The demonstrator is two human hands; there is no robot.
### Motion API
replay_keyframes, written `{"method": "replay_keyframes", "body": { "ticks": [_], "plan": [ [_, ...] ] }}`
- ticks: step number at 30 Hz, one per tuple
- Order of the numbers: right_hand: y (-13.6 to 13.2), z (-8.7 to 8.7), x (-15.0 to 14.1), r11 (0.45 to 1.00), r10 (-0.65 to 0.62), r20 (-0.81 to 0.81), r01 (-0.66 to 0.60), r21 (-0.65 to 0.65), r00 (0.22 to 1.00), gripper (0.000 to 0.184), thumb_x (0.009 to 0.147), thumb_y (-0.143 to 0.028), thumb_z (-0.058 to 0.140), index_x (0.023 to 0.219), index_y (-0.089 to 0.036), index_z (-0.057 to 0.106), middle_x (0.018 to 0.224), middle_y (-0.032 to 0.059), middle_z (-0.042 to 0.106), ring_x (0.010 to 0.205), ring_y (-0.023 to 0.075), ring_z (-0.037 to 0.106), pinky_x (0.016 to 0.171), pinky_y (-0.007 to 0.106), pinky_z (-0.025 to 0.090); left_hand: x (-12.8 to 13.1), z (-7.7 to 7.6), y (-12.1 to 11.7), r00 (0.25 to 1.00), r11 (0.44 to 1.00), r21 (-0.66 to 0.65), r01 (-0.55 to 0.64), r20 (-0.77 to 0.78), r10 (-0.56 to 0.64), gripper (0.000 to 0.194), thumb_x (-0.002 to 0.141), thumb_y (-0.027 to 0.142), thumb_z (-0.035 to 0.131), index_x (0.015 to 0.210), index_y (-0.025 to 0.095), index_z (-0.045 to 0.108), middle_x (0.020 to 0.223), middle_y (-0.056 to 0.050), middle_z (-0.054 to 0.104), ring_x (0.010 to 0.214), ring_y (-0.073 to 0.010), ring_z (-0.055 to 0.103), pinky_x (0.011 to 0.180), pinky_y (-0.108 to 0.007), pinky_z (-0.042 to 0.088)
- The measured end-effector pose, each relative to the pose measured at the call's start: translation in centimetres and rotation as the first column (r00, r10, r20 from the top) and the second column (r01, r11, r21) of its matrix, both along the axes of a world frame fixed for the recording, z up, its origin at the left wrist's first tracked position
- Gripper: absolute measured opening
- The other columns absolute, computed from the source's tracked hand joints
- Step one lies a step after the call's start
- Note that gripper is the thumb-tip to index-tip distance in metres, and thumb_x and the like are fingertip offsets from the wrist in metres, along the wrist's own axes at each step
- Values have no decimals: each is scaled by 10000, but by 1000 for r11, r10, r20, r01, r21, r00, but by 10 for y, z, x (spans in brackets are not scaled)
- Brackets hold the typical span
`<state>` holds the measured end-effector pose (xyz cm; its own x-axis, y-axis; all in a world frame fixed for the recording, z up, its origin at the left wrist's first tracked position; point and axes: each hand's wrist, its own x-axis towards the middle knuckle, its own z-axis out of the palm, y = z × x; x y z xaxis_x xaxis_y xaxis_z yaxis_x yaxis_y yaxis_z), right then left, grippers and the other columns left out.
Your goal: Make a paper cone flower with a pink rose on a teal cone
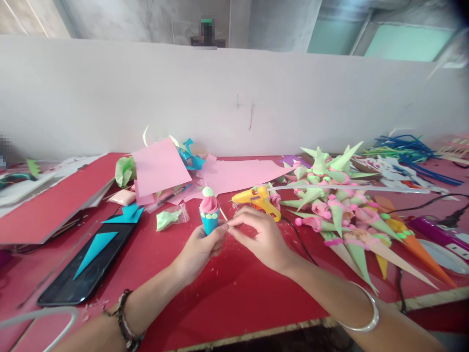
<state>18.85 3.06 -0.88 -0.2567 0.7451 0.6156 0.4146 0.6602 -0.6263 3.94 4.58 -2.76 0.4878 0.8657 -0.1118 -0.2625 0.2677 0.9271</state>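
My left hand (201, 248) is closed around a small craft ice-cream cone (209, 214): a blue paper cone with pink swirl and a pale green ball on top. My right hand (258, 234) pinches a thin wooden stick (223, 215) beside the cone, fingertips meeting those of the left hand. Both hands hover over the red table (227, 288). A yellow glue gun (258, 199) lies just behind my right hand.
A pile of finished green, pink and orange paper cones (344, 215) lies to the right. Pink paper sheets (161, 168), blue cut triangles (95, 247) on a black tray and a small bag (169, 218) sit left. A power strip (439, 234) and cables lie far right.
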Motion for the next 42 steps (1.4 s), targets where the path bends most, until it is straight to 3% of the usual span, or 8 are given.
{"method": "replay_keyframes", "body": {
  "ticks": [5, 13, 19, 22, 30, 35, 39, 42],
  "plan": [
    [0, 0, 0, 1000, 11, -52, -12, -29, 999, 97, 784, -146, 497, 740, -174, 579, 716, 15, 580, 693, 120, 545, 646, 263, 443, 0, 0, 0, 1000, 1000, -6, 22, 12, -22, 248, 716, 373, 582, 709, 149, 475, 501, 90, 208, 458, -49, 169, 421, -175, 183],
    [7, 5, 8, 970, -114, -380, 21, -240, 918, 56, 766, -208, 520, 757, -195, 574, 688, -14, 582, 599, 97, 554, 586, 244, 480, -1, -3, 3, 995, 990, -135, 44, 94, -32, 224, 762, 309, 551, 671, 153, 419, 551, 78, 239, 440, -31, 178, 405, -160, 172],
    [7, -1, 5, 943, -42, -345, -77, -324, 938, 28, 720, -207, 581, 722, -186, 599, 697, -1, 623, 671, 111, 592, 647, 246, 494, -2, -2, 3, 962, 947, -267, 178, 248, -111, 221, 766, 304, 557, 682, 150, 422, 522, 83, 239, 415, -20, 175, 387, -150, 158],
    [6, -2, 4, 941, -51, -344, -70, -331, 938, 54, 697, -214, 608, 674, -180, 573, 643, -13, 600, 617, 102, 579, 591, 228, 487, -2, 0, 3, 949, 926, -302, 227, 281, -141, 228, 757, 294, 573, 671, 145, 424, 506, 85, 225, 411, -18, 182, 385, -145, 163],
    [4, 1, 4, 933, -29, -380, -111, -341, 925, 89, 754, -227, 547, 767, -188, 626, 668, -6, 636, 599, 94, 589, 584, 221, 488, -3, 0, 3, 942, 912, -312, 265, 287, -175, 212, 768, 298, 559, 677, 133, 463, 497, 84, 197, 409, -22, 160, 382, -142, 153],
    [4, 1, 5, 946, -51, -363, -72, -317, 930, 163, 785, -281, 507, 720, -181, 617, 551, -26, 555, 505, 78, 521, 496, 204, 447, -3, 2, 1, 937, 909, -310, 280, 293, -189, 220, 743, 305, 587, 662, 136, 472, 492, 84, 196, 409, -24, 158, 385, -142, 157],
    [5, 0, 5, 967, -103, -308, 22, -254, 946, 88, 759, -232, 549, 774, -199, 630, 722, 11, 614, 683, 117, 567, 607, 239, 478, -3, 3, 0, 928, 901, -308, 306, 308, -211, 203, 738, 313, 592, 685, 138, 506, 481, 86, 183, 408, -27, 148, 388, -141, 150],
    [6, 2, 5, 975, -98, -303, 31, -218, 948, 155, 780, -187, 515, 852, -221, 647, 874, 30, 628, 834, 142, 573, 698, 270, 488, -3, 3, 0, 917, 897, -291, 334, 322, -237, 198, 739, 317, 590, 688, 136, 527, 471, 87, 179, 405, -27, 139, 388, -139, 147]
  ]
}}
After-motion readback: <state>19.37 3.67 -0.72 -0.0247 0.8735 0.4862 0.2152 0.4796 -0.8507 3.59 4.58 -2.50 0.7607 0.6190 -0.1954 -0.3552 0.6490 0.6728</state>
